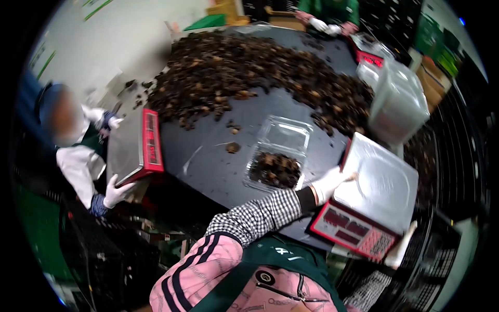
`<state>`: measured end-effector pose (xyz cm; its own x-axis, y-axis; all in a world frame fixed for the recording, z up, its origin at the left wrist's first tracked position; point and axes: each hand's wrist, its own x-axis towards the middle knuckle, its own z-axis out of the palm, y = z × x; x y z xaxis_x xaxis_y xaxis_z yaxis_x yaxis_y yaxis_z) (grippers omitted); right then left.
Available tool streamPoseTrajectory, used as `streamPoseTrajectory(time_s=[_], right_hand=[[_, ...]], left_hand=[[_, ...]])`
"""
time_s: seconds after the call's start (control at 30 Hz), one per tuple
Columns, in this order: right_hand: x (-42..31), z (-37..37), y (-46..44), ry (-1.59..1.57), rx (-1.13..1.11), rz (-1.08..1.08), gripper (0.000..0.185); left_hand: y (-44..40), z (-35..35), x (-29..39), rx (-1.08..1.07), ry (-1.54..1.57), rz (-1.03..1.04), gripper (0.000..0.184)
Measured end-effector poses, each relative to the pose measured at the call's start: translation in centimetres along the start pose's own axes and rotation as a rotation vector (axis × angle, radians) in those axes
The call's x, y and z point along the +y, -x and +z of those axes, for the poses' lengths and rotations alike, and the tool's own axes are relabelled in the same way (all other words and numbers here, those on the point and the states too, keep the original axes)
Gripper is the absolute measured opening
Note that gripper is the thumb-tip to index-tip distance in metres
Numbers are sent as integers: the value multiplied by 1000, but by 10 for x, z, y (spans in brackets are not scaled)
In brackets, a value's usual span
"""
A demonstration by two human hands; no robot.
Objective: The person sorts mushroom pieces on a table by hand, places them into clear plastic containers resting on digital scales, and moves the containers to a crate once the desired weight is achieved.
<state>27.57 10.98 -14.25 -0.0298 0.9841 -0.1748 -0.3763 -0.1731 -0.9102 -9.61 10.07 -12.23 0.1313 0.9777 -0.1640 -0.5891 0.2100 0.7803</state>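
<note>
A red weighing scale (353, 229) with a silver pan stands at the table's right front edge, turned at an angle, its display dark. My left hand (328, 186), in a white glove, grips its left side, with fingertips at the pan's edge. On its right front side is my right hand (401, 248), also gloved and partly hidden by the scale. Just left of my left hand, a clear plastic clamshell box (283, 136) lies with its lid open. Dark brown mushroom-like pieces (275, 169) fill its base.
A big heap of dark brown pieces (244, 62) spreads over the dark table (208, 151). Stacked clear boxes (397, 101) stand behind my scale. At left, a co-worker's gloved hands hold another red scale (150, 140). Another person's gloved hands (326, 26) are at the far side.
</note>
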Motion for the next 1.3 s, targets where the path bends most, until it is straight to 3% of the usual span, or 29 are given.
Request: streamPoseTrajectory(time_s=[0.03, 0.1, 0.2, 0.23, 0.47, 0.63, 0.67, 0.73, 0.8, 0.9, 1.0, 1.1, 1.23, 1.3], right_hand=[[4, -2, -4, 39, 42, -21, 87], [-25, 50, 29, 22, 284, 135, 91], [-18, -7, 23, 107, 171, -46, 99], [-37, 30, 35, 45, 246, 158, 99], [-45, 150, 51, 199, -79, 64, 95], [-17, 313, 72, 259, -148, 22, 85], [-13, 339, 73, 229, -312, 75, 85], [-3, 392, 76, 337, -347, 119, 83], [10, 441, 82, 323, -548, 135, 77], [32, 506, 89, 272, -835, 220, 70], [50, 547, 105, 293, -937, 190, 74], [60, 572, 111, 369, -969, 306, 74], [84, 591, 110, 419, -1025, 278, 96], [86, 598, 115, 456, -1018, 292, 98]], left_hand=[[6, 1, 6, 13, -3, 11, 56], [19, 3, 12, 32, -38, 30, 64], [60, 9, 48, 46, -41, 80, 68], [76, 9, 58, 57, -17, 89, 70], [198, -33, 134, 246, -138, 278, 73], [294, -79, 182, 551, -72, 386, 57], [313, -83, 191, 600, -15, 423, 54], [339, -112, 200, 730, -23, 441, 50], [368, -132, 209, 721, 101, 508, 38], [402, -147, 222, 876, 172, 536, 44], [431, -164, 232, 943, 283, 517, 38], [448, -178, 226, 978, 317, 607, 36], [468, -192, 220, 915, 368, 665, 36], [473, -193, 220, 935, 375, 673, 38]])
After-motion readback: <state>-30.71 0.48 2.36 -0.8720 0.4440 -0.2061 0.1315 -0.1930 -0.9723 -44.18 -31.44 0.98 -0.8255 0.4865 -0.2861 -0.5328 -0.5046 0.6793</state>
